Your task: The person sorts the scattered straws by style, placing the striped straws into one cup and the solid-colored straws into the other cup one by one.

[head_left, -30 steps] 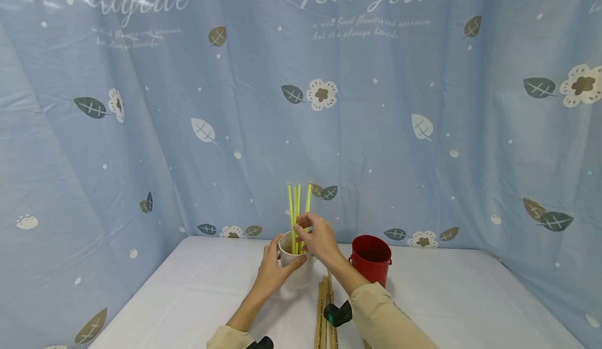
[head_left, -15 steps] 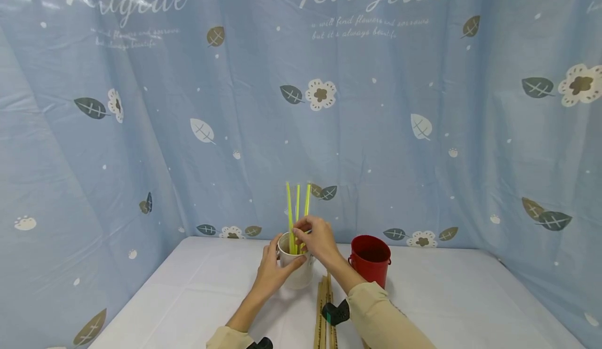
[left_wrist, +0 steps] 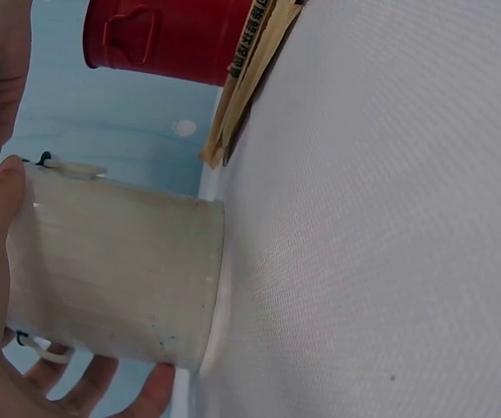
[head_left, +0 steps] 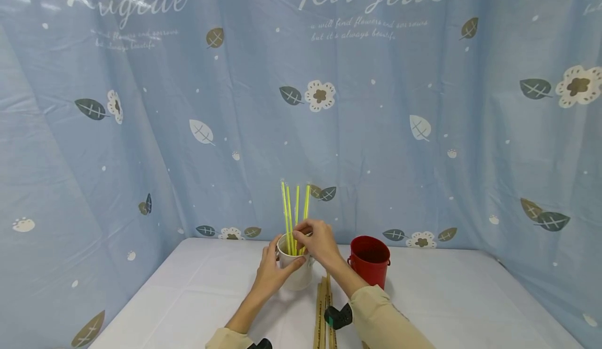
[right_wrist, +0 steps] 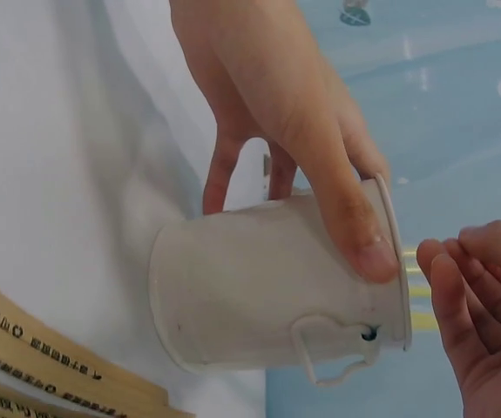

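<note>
Near the middle of the table, a small white bucket (head_left: 299,277) with little side handles stands upright. My left hand (head_left: 271,275) grips it, thumb over the near rim and fingers round the far side, as the right wrist view also shows on the bucket wall (right_wrist: 241,292). Several thin yellow-green straws (head_left: 285,205) in clear wrapping rise out of the bucket, fanned apart at their tops. Over the rim, my right hand (head_left: 321,242) pinches among the straws with thumb and fingertips; the bent fingers partly hide them.
A red bucket (head_left: 369,268) stands to the right, behind my right forearm. Long, narrow brown paper sleeves (head_left: 321,312) with dark print lie in front of the white bucket. A blue patterned curtain (head_left: 254,129) hangs behind the white-covered table (head_left: 188,286).
The straws have shifted; the leftmost ones now lean farther left and stand more spread out. Both hands stay almost in place at the white bucket.
</note>
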`<control>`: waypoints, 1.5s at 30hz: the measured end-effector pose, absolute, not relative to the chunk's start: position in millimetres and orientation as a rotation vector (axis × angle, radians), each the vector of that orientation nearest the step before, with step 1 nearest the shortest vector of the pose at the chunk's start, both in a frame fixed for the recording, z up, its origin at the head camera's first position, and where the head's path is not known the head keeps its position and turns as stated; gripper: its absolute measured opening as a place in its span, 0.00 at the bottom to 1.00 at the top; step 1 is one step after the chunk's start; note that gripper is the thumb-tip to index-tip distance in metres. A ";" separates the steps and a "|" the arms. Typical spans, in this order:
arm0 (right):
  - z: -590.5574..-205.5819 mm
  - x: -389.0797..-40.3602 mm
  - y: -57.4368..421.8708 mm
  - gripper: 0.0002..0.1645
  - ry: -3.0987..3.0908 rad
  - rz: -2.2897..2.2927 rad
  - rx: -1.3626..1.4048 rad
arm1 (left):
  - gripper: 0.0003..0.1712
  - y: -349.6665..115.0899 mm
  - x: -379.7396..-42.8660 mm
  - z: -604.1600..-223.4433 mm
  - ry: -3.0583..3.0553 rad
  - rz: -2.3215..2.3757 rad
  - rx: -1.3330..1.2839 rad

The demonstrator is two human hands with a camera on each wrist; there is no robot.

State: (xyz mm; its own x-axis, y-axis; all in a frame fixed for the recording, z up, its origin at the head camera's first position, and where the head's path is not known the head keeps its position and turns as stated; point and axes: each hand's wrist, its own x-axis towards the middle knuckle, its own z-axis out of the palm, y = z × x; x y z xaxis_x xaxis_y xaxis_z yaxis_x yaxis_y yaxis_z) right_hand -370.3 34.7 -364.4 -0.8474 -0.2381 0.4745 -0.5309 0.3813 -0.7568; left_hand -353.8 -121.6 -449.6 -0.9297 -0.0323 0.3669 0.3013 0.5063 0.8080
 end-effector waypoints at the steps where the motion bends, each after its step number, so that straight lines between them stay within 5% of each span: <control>1: -364.1 -369.8 36.1 0.05 -2.354 1.456 0.680 | 0.53 -121.5 -353.8 -449.7 -2.416 -1.394 -0.223; 45: -386.7 -319.8 106.3 0.04 -2.312 1.502 0.685 | 0.56 -120.5 -351.1 -443.7 -2.453 -1.358 -0.177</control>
State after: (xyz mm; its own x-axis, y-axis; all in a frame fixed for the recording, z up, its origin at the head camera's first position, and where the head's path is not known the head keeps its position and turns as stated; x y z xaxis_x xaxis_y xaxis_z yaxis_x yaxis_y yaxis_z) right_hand -319.8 106.3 -386.7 -0.8414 -0.2270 0.4903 -0.5403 0.3398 -0.7698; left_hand -351.1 -120.5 -443.7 -0.9376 -0.0504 0.3441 0.2649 0.5377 0.8005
